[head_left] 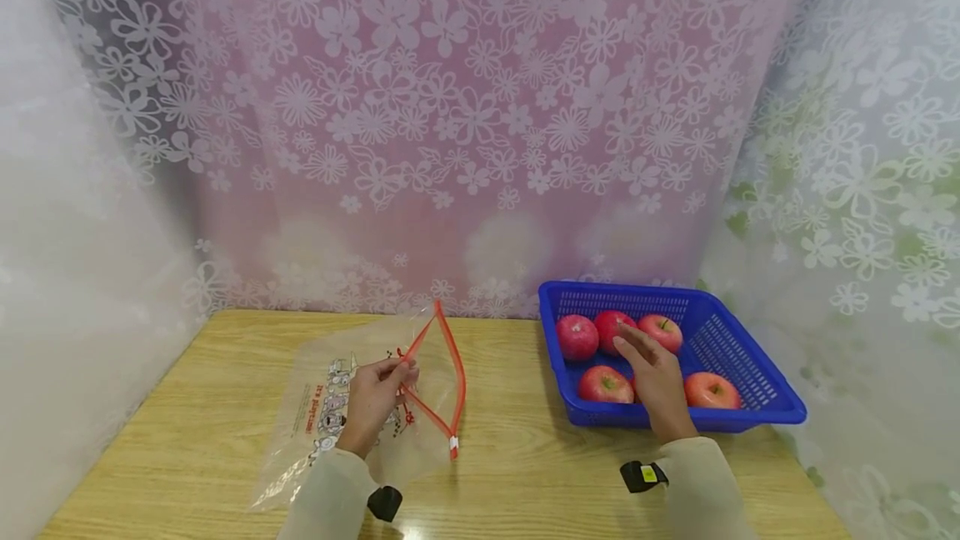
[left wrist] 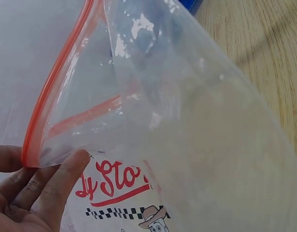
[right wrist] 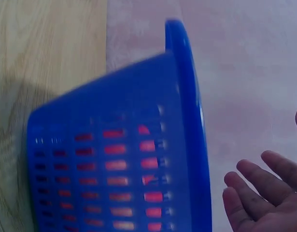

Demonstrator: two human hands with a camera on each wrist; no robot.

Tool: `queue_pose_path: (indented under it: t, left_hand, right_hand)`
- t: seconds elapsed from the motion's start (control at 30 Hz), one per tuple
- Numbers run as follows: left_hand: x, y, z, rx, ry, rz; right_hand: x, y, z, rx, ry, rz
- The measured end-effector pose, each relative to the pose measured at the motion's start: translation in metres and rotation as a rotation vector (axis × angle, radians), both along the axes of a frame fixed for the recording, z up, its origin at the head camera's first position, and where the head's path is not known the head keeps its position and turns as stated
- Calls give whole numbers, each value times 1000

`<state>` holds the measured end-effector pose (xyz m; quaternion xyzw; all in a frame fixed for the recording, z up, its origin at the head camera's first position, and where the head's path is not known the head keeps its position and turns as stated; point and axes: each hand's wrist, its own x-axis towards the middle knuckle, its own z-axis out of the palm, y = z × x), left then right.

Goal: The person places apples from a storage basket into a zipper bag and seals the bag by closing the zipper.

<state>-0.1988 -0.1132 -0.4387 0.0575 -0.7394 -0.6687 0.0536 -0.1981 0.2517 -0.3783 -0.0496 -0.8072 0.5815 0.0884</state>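
A clear plastic zipper bag (head_left: 352, 407) with an orange-red slider edge and printed cartoon figures lies at the left of the table. My left hand (head_left: 377, 398) pinches the near side of its mouth, which gapes toward the right; in the left wrist view fingers (left wrist: 66, 179) grip the orange rim (left wrist: 42, 101). On the right stands a blue plastic basket (head_left: 750, 365) of red apples, among them one apple (head_left: 606, 385) at the front left and another apple (head_left: 712, 391) at the front right. Over the basket, my right hand (head_left: 658, 377) hovers with fingers extended, holding nothing.
Both things rest on a wood-grain table (head_left: 510, 457). A pink flowered curtain (head_left: 465, 123) hangs behind it, with pale flowered sheets at both sides. The basket's perforated wall (right wrist: 105, 159) rises below the right hand. A white slider (head_left: 453, 443) sits at the bag's near corner.
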Motion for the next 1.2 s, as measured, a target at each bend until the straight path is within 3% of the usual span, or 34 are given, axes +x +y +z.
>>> queue_pose_path:
  t: [0.27,0.5,0.7,0.9,1.2]
  left_hand:
    - [-1,1,1,-1,-2,-6]
    - [-1,0,-1,-4,10,-7]
    - [0,0,1,-8,10,-9]
    - [0,2,3,-41,13,-16]
    - [-1,3,0,2,13,-28]
  right_hand:
    - [-1,35,2,42,3,-20]
    - [-7,62,4,90,16,-113]
    - [-10,83,3,135,-57,-143]
    - [-13,105,3,257,-113,-132]
    - [-17,136,4,386,-205,-107]
